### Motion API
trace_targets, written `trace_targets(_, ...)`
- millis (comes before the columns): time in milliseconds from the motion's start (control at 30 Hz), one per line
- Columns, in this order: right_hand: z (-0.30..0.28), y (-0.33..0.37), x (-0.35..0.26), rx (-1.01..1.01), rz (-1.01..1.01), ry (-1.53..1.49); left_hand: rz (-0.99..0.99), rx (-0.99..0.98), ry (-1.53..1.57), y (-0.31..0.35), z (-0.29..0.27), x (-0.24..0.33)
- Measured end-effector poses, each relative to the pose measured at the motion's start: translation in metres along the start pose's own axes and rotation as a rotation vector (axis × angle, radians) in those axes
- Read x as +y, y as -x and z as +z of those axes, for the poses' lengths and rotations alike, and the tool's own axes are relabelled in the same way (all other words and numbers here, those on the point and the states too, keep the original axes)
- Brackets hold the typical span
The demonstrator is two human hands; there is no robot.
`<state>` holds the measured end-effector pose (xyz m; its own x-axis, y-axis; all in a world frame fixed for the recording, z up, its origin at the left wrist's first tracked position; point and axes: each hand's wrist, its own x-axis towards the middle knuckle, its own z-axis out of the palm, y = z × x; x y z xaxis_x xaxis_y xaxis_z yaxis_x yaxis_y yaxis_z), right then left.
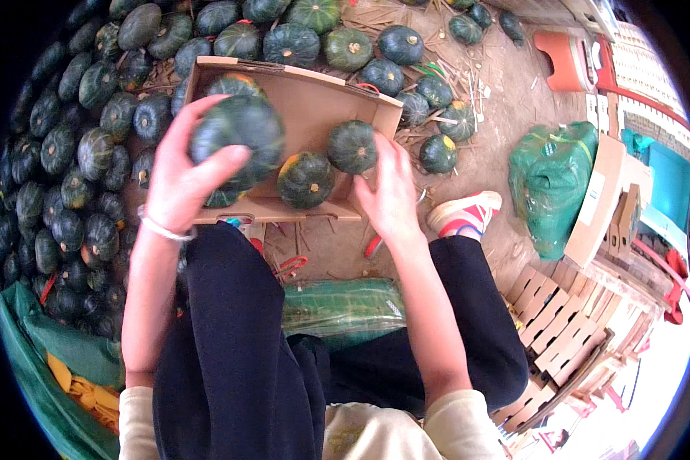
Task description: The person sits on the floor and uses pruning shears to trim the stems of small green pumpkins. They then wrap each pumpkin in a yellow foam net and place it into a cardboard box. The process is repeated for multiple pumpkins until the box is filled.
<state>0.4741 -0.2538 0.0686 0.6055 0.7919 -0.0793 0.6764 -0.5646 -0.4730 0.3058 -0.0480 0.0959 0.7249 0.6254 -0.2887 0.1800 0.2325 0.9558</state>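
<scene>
Left hand (182,170), spread wide, rightly grips a probably heavy pumpkin (245,136) by its sides; half-open right hand (392,195) touches a smaller pumpkin (352,146) near the box's (307,92) right edge.

Access to the box (345,90) is from above. Its far middle section shows bare cardboard, admitting a hand. At the box's left end, the left hand (178,178) and its raised pumpkin (245,134) obstruct entry. Toward the box's near right, the right hand (393,195), a small pumpkin (352,146) and an orange-patched pumpkin (305,182) restrict clearance. Left of the box, a pumpkin heap (94,149) blocks passage. Right of the box, bare floor (487,157) permits passage, limited by a shoe (468,213) and a green bag (553,165).
</scene>
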Motion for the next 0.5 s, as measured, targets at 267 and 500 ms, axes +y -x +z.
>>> trace_targets(267, 0.025, -0.001, 0.021, 0.082, -0.017, 0.062, 0.708, 0.038, -0.909, -0.063, 0.053, -0.062)
trace_targets(500, 0.065, 0.055, 0.063, 0.059, 0.495, -0.539, 0.324, 0.479, -0.748, 0.012, -0.035, -0.062)
